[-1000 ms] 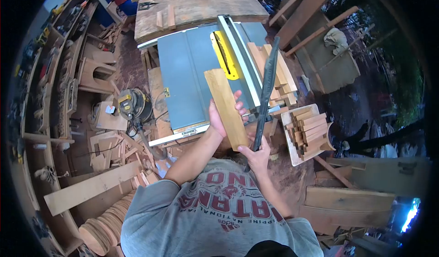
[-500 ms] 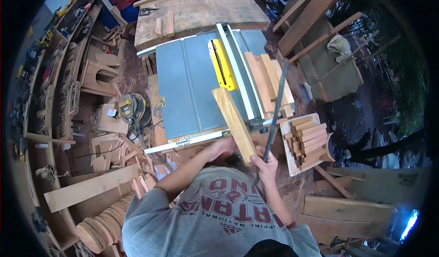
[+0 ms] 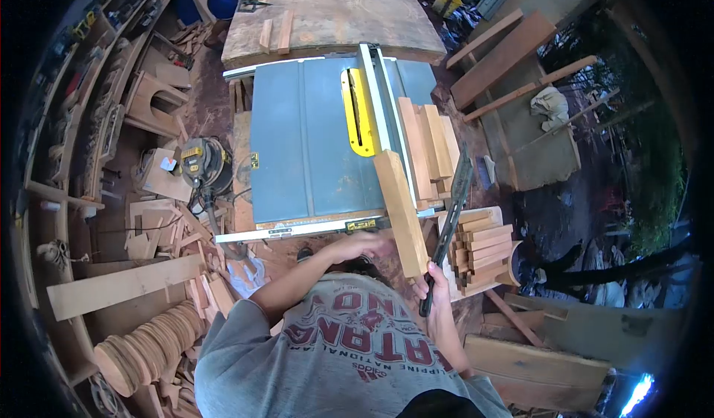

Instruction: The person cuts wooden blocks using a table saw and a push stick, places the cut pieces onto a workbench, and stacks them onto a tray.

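Note:
My right hand (image 3: 440, 288) grips the lower end of a long wooden block (image 3: 402, 217) together with a long, dark slotted bar (image 3: 452, 221). Both slant upward from the hand, the bar to the right of the block. The block's far end overlaps the front of the table saw (image 3: 279, 143) in view, just below the yellow throat plate (image 3: 362, 139); whether it touches the top I cannot tell. Near the saw's front rail, my left hand (image 3: 357, 247) is slightly blurred, fingers stretched toward the block with nothing in them.
A rip fence (image 3: 387, 109) runs along the saw top, with wooden pieces (image 3: 429, 146) stacked to its right. More cut blocks (image 3: 483, 247) fill a container at right. A wooden workbench (image 3: 335, 20) stands beyond. Scraps and a dark power tool (image 3: 202, 164) lie left, beside shelves (image 3: 82, 132).
The block and bar have shifted right in view and stand steeper. The bar has turned to show its slotted side. The view itself has also shifted.

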{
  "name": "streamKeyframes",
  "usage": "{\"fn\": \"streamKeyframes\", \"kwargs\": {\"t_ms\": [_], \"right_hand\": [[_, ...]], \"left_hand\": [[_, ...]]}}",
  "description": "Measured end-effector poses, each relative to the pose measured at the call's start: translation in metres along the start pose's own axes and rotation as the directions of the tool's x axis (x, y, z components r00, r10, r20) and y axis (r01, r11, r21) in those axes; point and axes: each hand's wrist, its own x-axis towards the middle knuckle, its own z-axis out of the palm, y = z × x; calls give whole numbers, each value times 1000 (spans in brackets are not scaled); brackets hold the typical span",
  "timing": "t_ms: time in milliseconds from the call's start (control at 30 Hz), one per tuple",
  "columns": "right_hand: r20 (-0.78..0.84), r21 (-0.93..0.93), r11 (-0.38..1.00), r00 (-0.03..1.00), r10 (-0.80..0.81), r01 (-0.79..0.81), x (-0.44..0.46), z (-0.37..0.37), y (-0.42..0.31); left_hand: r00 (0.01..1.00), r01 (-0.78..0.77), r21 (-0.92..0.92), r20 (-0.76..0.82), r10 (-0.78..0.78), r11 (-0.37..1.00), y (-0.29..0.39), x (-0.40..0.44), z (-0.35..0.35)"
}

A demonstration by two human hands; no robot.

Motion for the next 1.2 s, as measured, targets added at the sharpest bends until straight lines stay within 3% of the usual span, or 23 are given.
{"fn": "streamKeyframes", "kwargs": {"t_ms": [67,133,200,233,267,300,333,400,467,533,700,800,833,933,1000,1067,1200], "right_hand": [[19,-17,1000,1000,11,-10,3,-8,-4],[42,-27,1000,999,13,-11,2,-9,-6],[-82,-67,997,996,36,-42,-7,-1,-8],[-159,-158,986,987,22,-47,-7,-9,-5],[-215,-257,966,976,-22,-35,-3,-21,-4],[-185,-324,946,982,-33,-29,-1,-34,-2],[-167,-388,921,985,-41,-28,0,-48,3],[-168,-423,904,986,-15,-58,-7,-42,8],[-194,-418,901,980,34,-114,-5,-52,19],[-187,-452,890,982,-24,-64,-7,-59,33],[-276,-476,879,955,-108,-38,-12,-55,50],[-179,-526,848,969,-173,54,-16,-51,61],[-274,-500,866,947,-165,7,-19,-35,61],[-291,-453,890,934,-205,55,-8,-72,87],[-304,-382,924,943,-135,9,-8,-78,97],[-265,-499,864,937,-229,70,-7,-70,106],[-409,-409,909,873,-265,84,-7,-51,127]], "left_hand": [[973,182,277,86,-213,943,-40,3,-17],[912,390,218,47,-408,895,-102,2,-45],[793,586,77,-256,-552,807,-174,3,-81],[750,565,-128,-332,-572,815,-216,6,-108],[665,428,-403,-465,-584,809,-253,12,-129],[566,211,-629,-545,-618,748,-248,20,-134],[500,-83,-692,-651,-571,717,-236,22,-131],[543,-299,-674,-703,-459,676,-241,42,-143],[520,-493,-776,-626,-581,395,-223,54,-141],[586,-544,-783,-611,-532,301,-226,58,-142],[589,-597,-787,-564,-578,159,-218,62,-142],[586,-609,-784,-548,-596,121,-217,60,-141],[586,-613,-782,-543,-601,110,-216,59,-141],[584,-617,-781,-535,-611,95,-217,56,-142],[581,-619,-780,-531,-617,88,-216,54,-145],[580,-622,-779,-526,-622,79,-217,52,-147],[573,-628,-775,-523,-630,71,-217,45,-150]]}}
